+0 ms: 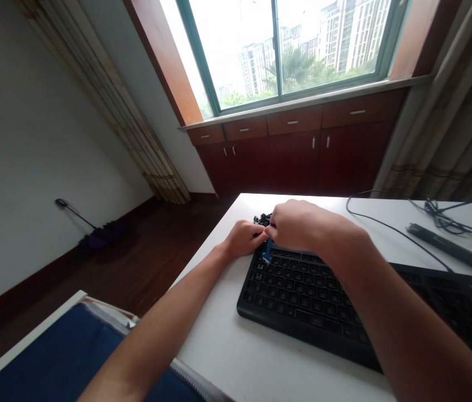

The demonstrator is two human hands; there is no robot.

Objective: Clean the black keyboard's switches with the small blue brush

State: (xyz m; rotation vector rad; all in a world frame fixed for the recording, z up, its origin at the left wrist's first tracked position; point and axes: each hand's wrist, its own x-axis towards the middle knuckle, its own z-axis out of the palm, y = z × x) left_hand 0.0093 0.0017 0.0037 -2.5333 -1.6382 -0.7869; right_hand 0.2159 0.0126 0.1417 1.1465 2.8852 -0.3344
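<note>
A black keyboard [303, 290] lies on the white table, with most of its keycaps off and bare sockets showing. Two paler switches stand out near its left end. My right hand [300, 223] reaches over the keyboard, its fingers closed on a small blue brush-like tool [268, 251]. The tool's wider head points down at the keyboard's upper left corner. Beside it, my left hand [244, 237] is closed, its fingertips close to my right fingers; what they hold, if anything, is hidden. Just beyond both hands sits a small heap of black keycaps [262, 219], partly covered.
On the right of the white table [219, 312] lie a long black bar [451, 247] and a coiled black cable [441, 216]. A blue padded seat [52, 357] stands at the lower left. Red cabinets [294, 159] line the wall below the window. A dark umbrella [102, 237] leans on the left wall.
</note>
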